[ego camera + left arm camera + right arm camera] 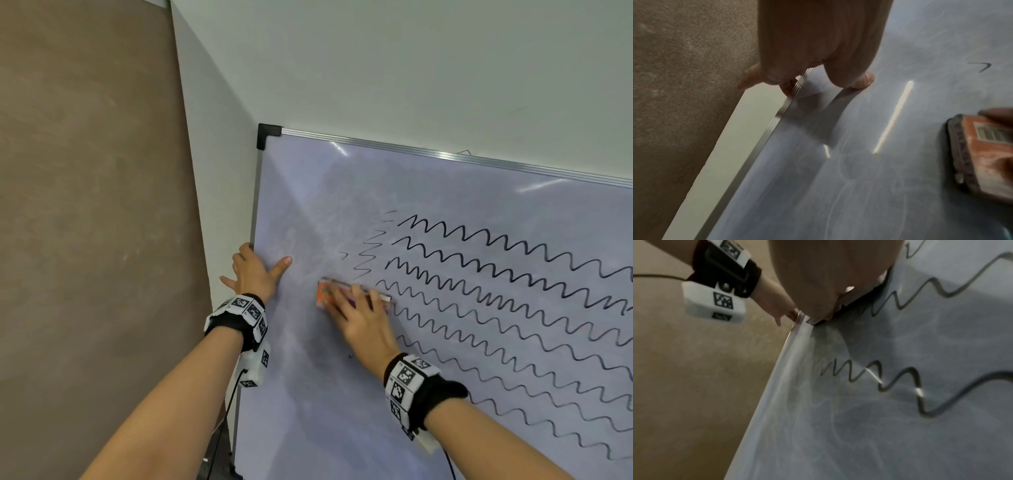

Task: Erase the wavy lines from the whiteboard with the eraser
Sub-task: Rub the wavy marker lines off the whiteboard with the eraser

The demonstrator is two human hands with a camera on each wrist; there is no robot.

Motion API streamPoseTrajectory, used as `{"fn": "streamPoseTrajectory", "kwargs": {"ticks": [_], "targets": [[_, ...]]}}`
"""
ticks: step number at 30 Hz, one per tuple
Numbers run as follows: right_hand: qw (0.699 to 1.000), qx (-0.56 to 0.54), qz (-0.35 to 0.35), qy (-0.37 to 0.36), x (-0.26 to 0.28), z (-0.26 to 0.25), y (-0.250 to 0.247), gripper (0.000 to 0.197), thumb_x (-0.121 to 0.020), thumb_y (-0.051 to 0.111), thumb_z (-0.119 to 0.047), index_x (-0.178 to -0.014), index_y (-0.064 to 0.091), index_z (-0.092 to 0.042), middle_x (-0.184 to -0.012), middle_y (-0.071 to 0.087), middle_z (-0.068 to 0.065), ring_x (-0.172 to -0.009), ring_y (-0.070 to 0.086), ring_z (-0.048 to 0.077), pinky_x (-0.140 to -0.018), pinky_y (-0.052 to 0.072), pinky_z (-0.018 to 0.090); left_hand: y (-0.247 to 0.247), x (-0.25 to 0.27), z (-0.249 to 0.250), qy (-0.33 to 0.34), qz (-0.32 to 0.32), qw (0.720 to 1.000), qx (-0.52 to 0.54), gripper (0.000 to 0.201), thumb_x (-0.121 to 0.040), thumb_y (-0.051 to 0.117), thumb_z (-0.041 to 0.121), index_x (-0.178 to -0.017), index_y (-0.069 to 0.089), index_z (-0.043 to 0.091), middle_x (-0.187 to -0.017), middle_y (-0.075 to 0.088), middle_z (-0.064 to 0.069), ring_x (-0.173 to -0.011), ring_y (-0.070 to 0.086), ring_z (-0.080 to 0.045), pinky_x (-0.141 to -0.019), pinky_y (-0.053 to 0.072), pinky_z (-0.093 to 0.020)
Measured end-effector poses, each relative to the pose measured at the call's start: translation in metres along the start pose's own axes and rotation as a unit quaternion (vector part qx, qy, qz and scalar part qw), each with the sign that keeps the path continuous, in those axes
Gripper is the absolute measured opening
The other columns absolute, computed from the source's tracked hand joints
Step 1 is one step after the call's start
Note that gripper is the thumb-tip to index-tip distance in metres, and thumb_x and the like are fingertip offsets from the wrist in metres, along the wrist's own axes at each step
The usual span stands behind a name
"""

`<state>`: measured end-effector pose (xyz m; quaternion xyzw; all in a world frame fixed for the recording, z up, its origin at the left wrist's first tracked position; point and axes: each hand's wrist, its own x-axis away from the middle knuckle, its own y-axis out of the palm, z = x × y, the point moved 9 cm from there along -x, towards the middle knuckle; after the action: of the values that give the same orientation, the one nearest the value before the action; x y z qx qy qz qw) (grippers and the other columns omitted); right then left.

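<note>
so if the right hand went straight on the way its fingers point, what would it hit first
Wiped whiteboard lies ahead of the right hand and eraser; it probably just clears the thumb of the left hand, then meets the frame.

Both forearms are bare. Behind the left hand (253,274) and the right hand (363,318) sits a black wristband (236,318) with white blocks, each printed with a black square code (like a tiny chessboard). A white camera box (256,366) hangs under each band, at about 6 o'clock, and a thin black cable (234,394) leaves it.
</note>
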<state>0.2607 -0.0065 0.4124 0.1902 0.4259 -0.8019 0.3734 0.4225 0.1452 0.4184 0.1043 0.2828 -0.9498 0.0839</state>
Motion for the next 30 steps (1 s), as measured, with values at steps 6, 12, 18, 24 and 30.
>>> {"fn": "streamPoseTrajectory", "kwargs": {"ticks": [6, 12, 18, 24, 30], "targets": [[0.997, -0.024, -0.001, 0.067, -0.013, 0.026, -0.012, 0.071, -0.058, 0.073, 0.0, -0.127, 0.06, -0.014, -0.141, 0.05, 0.01, -0.106, 0.041, 0.036, -0.087, 0.032, 0.051, 0.001, 0.0, -0.001, -0.002, 0.001, 1.0, 0.009, 0.091, -0.076, 0.067, 0.057, -0.141, 0.025, 0.009, -0.144, 0.033, -0.015, -0.134, 0.031, -0.035, -0.111, 0.001, -0.062], [0.99, -0.027, 0.007, 0.14, -0.035, 0.055, -0.021, 0.079, -0.055, 0.074, 0.002, -0.13, 0.056, -0.014, -0.147, 0.042, 0.01, -0.108, 0.041, 0.038, -0.09, 0.033, 0.054, 0.001, 0.001, 0.0, -0.001, -0.002, 1.0, 0.014, 0.089, -0.077, 0.068, 0.056, -0.141, 0.026, 0.01, -0.143, 0.032, -0.014, -0.135, 0.03, -0.034, -0.111, -0.001, -0.061], [0.999, -0.007, -0.037, -0.013, -0.004, 0.004, -0.002, 0.076, -0.053, 0.079, -0.009, -0.126, 0.061, -0.016, -0.14, 0.051, 0.01, -0.112, 0.039, 0.037, -0.09, 0.032, 0.053, 0.0, 0.001, 0.001, -0.001, -0.006, 1.0, 0.001, 0.09, -0.077, 0.066, 0.057, -0.141, 0.025, 0.01, -0.144, 0.032, -0.015, -0.135, 0.031, -0.034, -0.111, 0.0, -0.062], [0.985, -0.023, 0.056, 0.16, -0.032, 0.088, -0.039, 0.072, -0.06, 0.068, 0.002, -0.129, 0.059, -0.017, -0.14, 0.051, 0.01, -0.107, 0.04, 0.035, -0.088, 0.034, 0.049, 0.002, -0.001, 0.0, 0.001, -0.004, 1.0, -0.006, 0.09, -0.077, 0.066, 0.058, -0.141, 0.025, 0.01, -0.144, 0.033, -0.015, -0.134, 0.032, -0.035, -0.111, 0.001, -0.062], [0.959, -0.022, 0.128, 0.253, -0.032, 0.138, -0.062, 0.06, -0.077, 0.043, 0.0, -0.133, 0.053, -0.016, -0.141, 0.048, 0.013, -0.108, 0.037, 0.038, -0.088, 0.032, 0.051, 0.003, -0.002, -0.001, 0.004, -0.003, 1.0, -0.005, 0.092, -0.076, 0.066, 0.059, -0.142, 0.024, 0.009, -0.144, 0.032, -0.015, -0.134, 0.031, -0.035, -0.111, 0.001, -0.062]]}}
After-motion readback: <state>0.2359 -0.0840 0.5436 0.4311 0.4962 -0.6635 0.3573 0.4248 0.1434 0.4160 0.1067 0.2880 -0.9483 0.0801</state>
